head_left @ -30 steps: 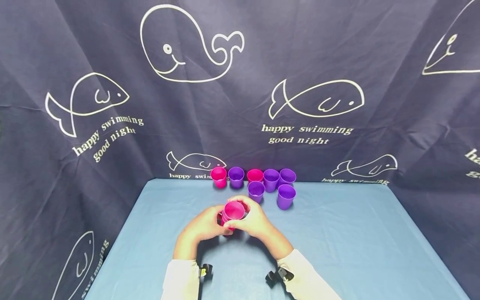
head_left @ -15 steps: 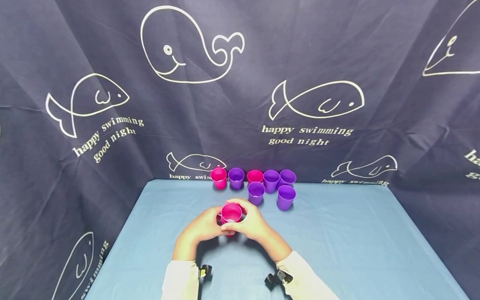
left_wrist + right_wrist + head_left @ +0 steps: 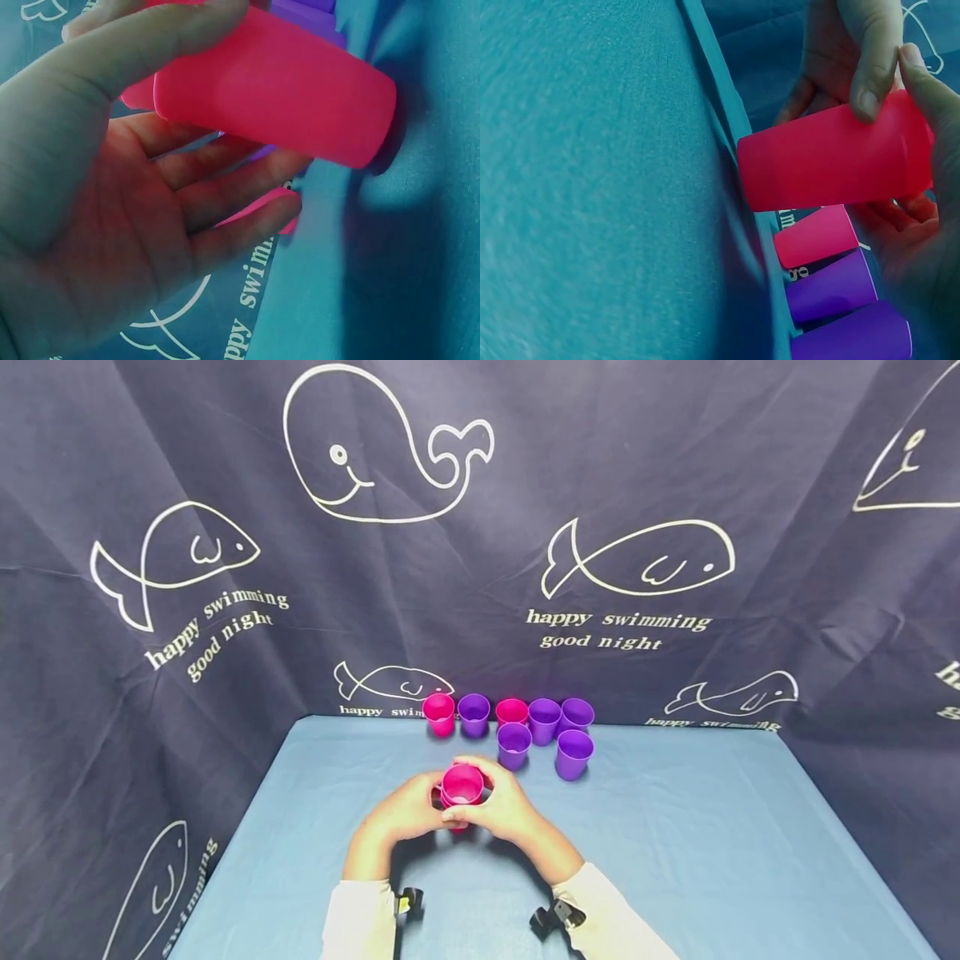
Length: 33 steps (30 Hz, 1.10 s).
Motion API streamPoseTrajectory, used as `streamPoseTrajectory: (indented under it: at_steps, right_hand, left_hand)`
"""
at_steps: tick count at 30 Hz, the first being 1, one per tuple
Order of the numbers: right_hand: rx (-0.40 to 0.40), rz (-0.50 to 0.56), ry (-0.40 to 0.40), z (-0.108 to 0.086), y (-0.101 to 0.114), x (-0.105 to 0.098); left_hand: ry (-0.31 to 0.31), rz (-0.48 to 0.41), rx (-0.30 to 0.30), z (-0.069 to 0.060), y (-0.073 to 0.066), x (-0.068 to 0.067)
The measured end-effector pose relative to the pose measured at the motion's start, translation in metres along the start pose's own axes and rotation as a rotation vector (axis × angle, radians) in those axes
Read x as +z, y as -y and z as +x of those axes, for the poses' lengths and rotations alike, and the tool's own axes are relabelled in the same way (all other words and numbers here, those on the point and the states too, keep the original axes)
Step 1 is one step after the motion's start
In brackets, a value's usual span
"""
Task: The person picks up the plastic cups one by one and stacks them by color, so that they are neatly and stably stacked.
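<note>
Both hands meet around a stack of pink cups [image 3: 462,783] near the middle of the counter [image 3: 675,835], one cup nested inside another with its mouth facing up. The left hand [image 3: 411,808] is partly closed on the left side of the stack, its thumb lying along the wall and its other fingers reaching along the opposite side, spread a little apart. The right hand [image 3: 504,806] curves around the upper part from the right, thumb across the near side and fingers round the far side, so both have hold of the stack. Whether its base touches the cloth is hard to tell. Beyond the hands, at the far edge, a row of upright cups runs from left to right: a pink cup [image 3: 439,717], a purple cup [image 3: 474,718], a second pink cup [image 3: 512,711], then two purple cups [image 3: 544,722] close together. Two nearer purple cups [image 3: 573,756] stand in front of that row, one partly covering the second pink cup, the other farther right. White sleeves [image 3: 358,922] cover the forearms, with a small black device [image 3: 411,902] at each wrist. A dark curtain [image 3: 495,577] printed with whales, fish and white lettering hangs behind.
</note>
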State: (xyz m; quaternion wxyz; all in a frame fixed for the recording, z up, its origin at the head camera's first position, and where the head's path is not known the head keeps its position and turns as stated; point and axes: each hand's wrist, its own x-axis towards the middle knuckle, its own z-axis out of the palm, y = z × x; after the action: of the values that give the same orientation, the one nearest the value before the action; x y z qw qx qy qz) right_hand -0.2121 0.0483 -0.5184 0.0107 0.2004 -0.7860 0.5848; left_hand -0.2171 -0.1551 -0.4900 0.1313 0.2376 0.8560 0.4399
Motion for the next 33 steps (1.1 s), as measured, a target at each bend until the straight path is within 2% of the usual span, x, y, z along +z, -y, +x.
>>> streamPoseTrajectory:
  at_steps: [8, 13, 16, 19, 23, 30, 33]
  right_hand:
    - [-0.017, 0.019, 0.038, 0.003, 0.000, -0.004]
    - [-0.053, 0.035, 0.068, 0.004, 0.000, -0.009]
    - [-0.096, 0.073, 0.078, 0.003, 0.000, -0.012]
    - [-0.159, 0.119, 0.069, 0.003, -0.001, -0.016]
    - [-0.224, 0.155, 0.044, 0.005, -0.003, -0.022]
    - [-0.242, 0.129, 0.018, 0.008, -0.001, -0.034]
    - [-0.223, 0.103, -0.019, 0.009, 0.003, -0.040]
  left_hand:
    - [0.008, -0.030, 0.006, -0.005, 0.000, -0.005]
    - [0.011, -0.060, 0.011, -0.005, -0.001, -0.007]
    - [0.004, -0.067, -0.012, -0.005, -0.001, -0.006]
    - [-0.027, -0.039, -0.056, -0.006, 0.000, -0.006]
    - [-0.059, -0.012, -0.081, -0.006, 0.004, -0.006]
    - [-0.069, -0.026, -0.083, -0.009, 0.005, -0.006]
    - [-0.072, -0.060, -0.065, -0.009, 0.002, -0.006]
